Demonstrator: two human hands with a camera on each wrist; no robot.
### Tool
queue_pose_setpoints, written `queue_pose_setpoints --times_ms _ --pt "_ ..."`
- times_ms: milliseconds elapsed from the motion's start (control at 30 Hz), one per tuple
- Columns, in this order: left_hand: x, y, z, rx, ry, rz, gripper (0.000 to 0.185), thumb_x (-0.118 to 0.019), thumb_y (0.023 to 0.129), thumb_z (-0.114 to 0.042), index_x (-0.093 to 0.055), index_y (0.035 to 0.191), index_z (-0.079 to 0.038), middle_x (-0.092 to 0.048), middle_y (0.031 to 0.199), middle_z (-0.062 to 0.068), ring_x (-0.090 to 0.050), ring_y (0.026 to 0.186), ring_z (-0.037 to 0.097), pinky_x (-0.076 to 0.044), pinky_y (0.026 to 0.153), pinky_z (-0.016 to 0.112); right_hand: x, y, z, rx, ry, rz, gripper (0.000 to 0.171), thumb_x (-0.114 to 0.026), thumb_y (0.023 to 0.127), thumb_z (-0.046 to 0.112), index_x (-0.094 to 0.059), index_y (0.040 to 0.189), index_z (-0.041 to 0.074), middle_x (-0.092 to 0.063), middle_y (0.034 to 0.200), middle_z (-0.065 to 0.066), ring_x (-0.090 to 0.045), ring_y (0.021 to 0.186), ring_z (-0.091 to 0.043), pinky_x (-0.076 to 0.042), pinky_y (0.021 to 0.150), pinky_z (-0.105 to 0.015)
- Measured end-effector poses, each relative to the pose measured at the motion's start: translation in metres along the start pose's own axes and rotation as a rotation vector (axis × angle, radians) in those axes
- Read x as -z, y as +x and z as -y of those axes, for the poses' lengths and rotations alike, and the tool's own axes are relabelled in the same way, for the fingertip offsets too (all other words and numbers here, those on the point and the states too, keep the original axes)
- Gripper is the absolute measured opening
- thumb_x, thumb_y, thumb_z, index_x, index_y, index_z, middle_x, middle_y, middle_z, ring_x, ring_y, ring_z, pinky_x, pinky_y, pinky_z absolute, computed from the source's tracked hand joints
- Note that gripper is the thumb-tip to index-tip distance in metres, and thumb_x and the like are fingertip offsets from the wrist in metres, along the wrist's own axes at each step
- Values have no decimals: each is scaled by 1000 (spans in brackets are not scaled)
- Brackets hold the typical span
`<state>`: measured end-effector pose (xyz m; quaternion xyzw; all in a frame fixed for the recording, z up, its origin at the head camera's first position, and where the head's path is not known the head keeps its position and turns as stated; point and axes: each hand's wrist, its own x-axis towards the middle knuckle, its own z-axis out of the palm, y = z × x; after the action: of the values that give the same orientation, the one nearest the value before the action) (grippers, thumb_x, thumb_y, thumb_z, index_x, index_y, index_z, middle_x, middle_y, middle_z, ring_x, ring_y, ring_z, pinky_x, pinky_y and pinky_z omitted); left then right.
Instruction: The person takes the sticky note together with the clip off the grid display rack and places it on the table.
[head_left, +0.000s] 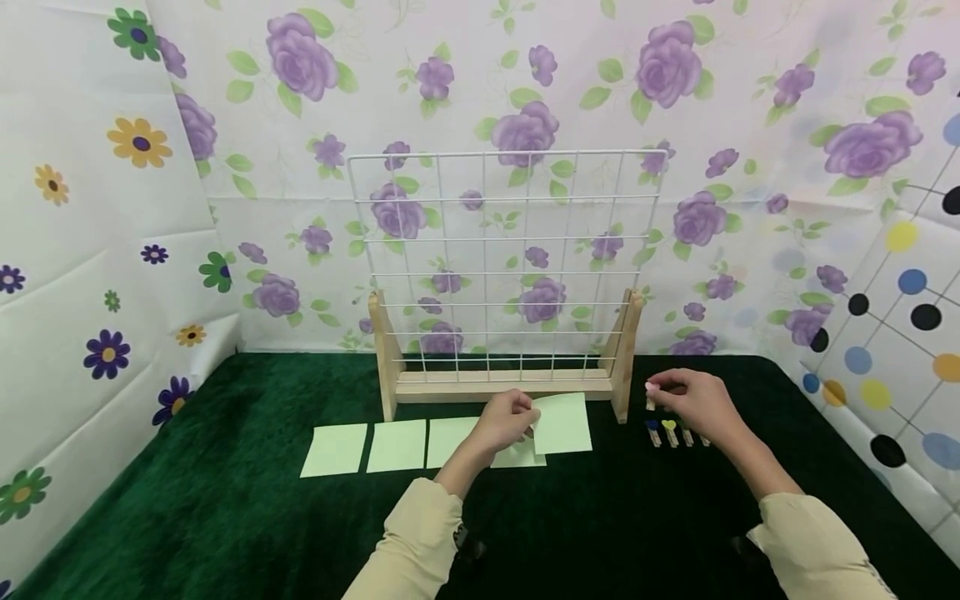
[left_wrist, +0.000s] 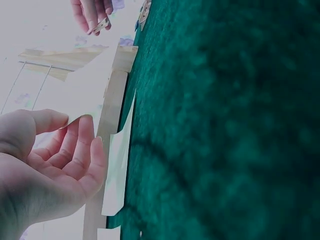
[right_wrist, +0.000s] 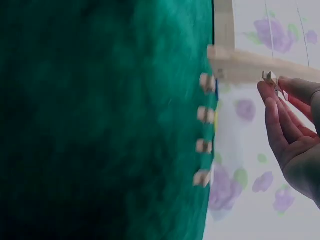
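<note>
My left hand (head_left: 504, 423) pinches a pale green paper square (head_left: 564, 423) by its left edge, raised in front of the rack's base. The lifted square overlaps another paper (head_left: 521, 454) lying on the cloth. In the left wrist view, thumb and fingertips of the left hand (left_wrist: 65, 150) meet at the paper's edge. Off to the right, my right hand (head_left: 699, 402) pinches a small wooden clothespin (head_left: 651, 398) with a pink top, above a row of similar clothespins (head_left: 671, 434). The right wrist view shows the held clothespin (right_wrist: 270, 78) between thumb and index finger.
A white wire grid (head_left: 506, 237) stands upright in a wooden stand (head_left: 502, 385) behind the papers. More pale green squares (head_left: 396, 446) lie in a row to the left. Dark green cloth (head_left: 225, 500) covers the table, and a flowered sheet (head_left: 465, 67) hangs behind.
</note>
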<state>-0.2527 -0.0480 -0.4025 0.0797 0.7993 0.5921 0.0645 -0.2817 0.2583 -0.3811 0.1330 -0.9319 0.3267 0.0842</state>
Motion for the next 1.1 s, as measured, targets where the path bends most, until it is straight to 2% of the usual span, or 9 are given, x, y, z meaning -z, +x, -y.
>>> queue_pose_setpoints --times_ms 167,400,533,667,900,1100 --pt "-6 2 -2 23 -7 12 9 -59 94 -6 -59 99 2 -62 86 8 -63 72 19 -52 64 33 9 -3 -21 -50 -3 34 42 -63 95 34 -66 116 -2 -70 96 -14 -68 77 -21 -53 64 -35" --pt "-16 4 -4 10 -13 34 6 -63 92 -6 -62 94 0 -58 83 5 -60 73 20 -52 63 33 24 -6 -49 -149 61 78 45 -60 97 32 -62 120 -6 -69 97 -13 -67 81 -23 -55 72 -40" --pt "-18 5 -5 6 -4 20 6 -63 91 -3 -63 96 1 -58 82 4 -59 71 18 -54 65 35 31 -9 -62 -172 110 117 44 -59 98 29 -59 121 -9 -67 101 -15 -66 87 -27 -55 74 -40" --pt "-19 5 -6 12 16 15 12 -63 91 -1 -63 102 5 -60 82 5 -59 70 17 -53 62 32 34 -12 -71 -205 140 160 47 -60 97 28 -57 121 -12 -65 104 -19 -64 91 -28 -55 74 -37" --pt "-23 8 -5 66 60 26 15 -63 91 -4 -62 103 4 -59 82 4 -60 70 17 -42 55 25 39 -15 -83 -235 141 204 39 -60 96 21 -60 117 -12 -63 109 -22 -64 89 -24 -55 74 -37" --pt "-26 11 -8 110 86 11 9 -64 90 -2 -61 98 2 -59 78 5 -61 68 17 -45 57 25 41 -16 -90 -234 129 268 35 -61 95 17 -63 116 -11 -59 115 -28 -63 86 -23 -54 71 -36"
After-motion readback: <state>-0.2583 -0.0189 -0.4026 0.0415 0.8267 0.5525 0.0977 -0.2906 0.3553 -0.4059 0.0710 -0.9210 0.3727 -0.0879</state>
